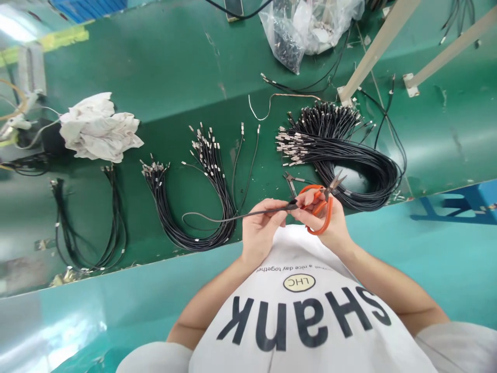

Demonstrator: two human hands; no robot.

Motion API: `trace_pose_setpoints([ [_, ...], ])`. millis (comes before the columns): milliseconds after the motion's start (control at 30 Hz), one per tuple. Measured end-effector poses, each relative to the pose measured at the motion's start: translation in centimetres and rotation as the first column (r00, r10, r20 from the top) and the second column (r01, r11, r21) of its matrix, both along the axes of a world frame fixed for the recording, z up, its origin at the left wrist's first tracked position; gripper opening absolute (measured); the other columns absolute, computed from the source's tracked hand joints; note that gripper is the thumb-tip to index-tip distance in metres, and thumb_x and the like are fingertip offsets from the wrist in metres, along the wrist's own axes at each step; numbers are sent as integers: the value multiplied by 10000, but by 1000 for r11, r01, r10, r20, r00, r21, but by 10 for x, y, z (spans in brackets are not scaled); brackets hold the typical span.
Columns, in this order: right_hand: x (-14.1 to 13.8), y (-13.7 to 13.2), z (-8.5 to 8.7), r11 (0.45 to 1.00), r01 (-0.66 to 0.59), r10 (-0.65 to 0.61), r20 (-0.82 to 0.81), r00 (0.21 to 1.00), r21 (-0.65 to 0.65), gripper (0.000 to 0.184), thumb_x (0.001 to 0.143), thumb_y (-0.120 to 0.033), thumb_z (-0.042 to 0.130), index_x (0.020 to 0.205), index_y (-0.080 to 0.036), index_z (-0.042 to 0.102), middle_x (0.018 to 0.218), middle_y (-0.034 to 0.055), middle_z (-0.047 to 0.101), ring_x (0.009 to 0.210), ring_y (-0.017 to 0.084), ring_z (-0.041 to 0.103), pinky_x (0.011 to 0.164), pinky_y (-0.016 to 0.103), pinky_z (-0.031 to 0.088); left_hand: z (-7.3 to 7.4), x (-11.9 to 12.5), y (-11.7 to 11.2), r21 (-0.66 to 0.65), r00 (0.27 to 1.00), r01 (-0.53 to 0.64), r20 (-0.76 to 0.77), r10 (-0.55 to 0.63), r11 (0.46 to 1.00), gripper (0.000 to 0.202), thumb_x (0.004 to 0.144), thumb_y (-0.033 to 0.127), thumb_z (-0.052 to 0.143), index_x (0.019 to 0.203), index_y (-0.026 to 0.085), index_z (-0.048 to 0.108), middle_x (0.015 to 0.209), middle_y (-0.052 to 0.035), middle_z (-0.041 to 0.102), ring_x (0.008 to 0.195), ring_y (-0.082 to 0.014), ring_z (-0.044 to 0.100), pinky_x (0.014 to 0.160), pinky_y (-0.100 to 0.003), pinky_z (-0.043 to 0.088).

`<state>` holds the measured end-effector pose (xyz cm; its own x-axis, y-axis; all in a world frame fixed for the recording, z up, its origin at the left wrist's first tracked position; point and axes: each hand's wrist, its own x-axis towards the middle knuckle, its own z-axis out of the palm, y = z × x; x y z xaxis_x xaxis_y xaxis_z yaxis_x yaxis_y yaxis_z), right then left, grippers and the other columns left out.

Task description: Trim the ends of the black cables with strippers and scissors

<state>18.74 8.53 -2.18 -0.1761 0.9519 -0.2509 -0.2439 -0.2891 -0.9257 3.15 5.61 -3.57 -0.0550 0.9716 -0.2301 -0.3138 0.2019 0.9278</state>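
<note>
Fingers of the left hand (pixel 261 228) pinch a thin black cable (pixel 233 215) near its tip; the cable trails off toward 9 o'clock in a loop over the green surface (pixel 174 77). Touching it at 3 o'clock, the right hand (pixel 324 220) is closed around orange-handled scissors (pixel 324 204), blades pointing to 1 o'clock. Beyond lie cable bundles (pixel 349 155), and a white rag (pixel 99 127) at 10 o'clock.

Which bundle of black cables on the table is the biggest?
The thick bundle right of the scissors, below the plastic bag; the three left bundles are thinner.
</note>
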Motion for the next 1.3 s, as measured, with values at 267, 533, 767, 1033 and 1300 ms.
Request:
trace_pose_setpoints([
  [267, 56, 19, 23, 810, -568, 276, 759, 590, 146, 396, 807, -509, 781, 867, -230, 507, 829, 6, 576, 682, 160, 512, 609, 306, 400, 19, -8, 4, -15, 1000, -20, -10, 20, 1000, 103, 898, 219, 699, 980, 162, 722, 758, -36, 734, 605, -134, 664, 606, -278, 546],
  [533, 66, 28, 39, 623, -782, 232, 951, 205, 17, 400, 852, -618, 674, 909, -227, 608, 780, 7, 664, 612, 164, 569, 572, 315, 322, 26, -5, 1, -24, 998, 27, -48, -28, 999, 95, 905, 216, 689, 970, 162, 731, 748, -31, 721, 598, -130, 673, 596, -275, 559],
  [767, 55, 36, 41, 577, -816, 277, 945, 173, -20, 468, 826, -701, 657, 821, -236, 602, 694, -12, 645, 578, 162, 534, 551, 310, 274, 27, -5, -4, -87, 991, 99, -78, -106, 991, 129, 891, 278, 711, 939, 159, 720, 717, -30, 715, 581, -139, 670, 577, -272, 563],
  [1033, 54, 34, 39, 588, -808, 198, 968, 153, 8, 479, 874, -692, 604, 739, -232, 587, 659, -6, 646, 569, 163, 535, 526, 310, 236, 25, -6, -7, -94, 990, 116, -75, -123, 989, 87, 898, 244, 699, 941, 170, 714, 726, -21, 713, 580, -128, 662, 581, -260, 551],
  [1300, 53, 23, 40, 587, -809, 75, 992, 103, 40, 318, 880, -536, 658, 929, -223, 682, 791, 14, 724, 575, 176, 580, 583, 334, 315, 28, -2, -5, -158, 990, 124, -45, -132, 980, 173, 829, 295, 772, 918, 171, 690, 630, -5, 681, 553, -135, 638, 565, -268, 533],
])
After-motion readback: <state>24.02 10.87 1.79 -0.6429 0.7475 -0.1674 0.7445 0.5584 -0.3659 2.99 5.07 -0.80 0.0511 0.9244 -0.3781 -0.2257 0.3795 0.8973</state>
